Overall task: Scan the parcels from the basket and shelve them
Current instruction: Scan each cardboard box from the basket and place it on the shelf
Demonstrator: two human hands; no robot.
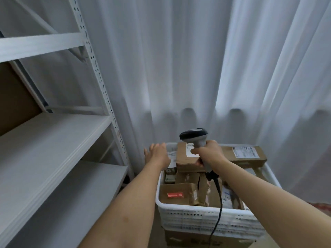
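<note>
This looks like a small parcel storeroom set up in an ordinary room. At my nine o'clock stands a grey metal rack (100, 72) with slotted uprights and bare boards, the stockroom kind. At my five o'clock a white perforated basket (206, 219) is heaped with taped cardboard parcels (189, 159) bearing shipping labels, and I hold a corded barcode scanner (194, 136). From twelve to three o'clock, pale curtains (179, 59) hang to the floor.

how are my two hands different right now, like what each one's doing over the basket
The right hand grips the scanner by its handle; the left hand holds nothing. The right hand's fingers are curled; the left hand's are spread and reaching toward the far left corner of the basket. Both are stretched out above the parcels.
</note>
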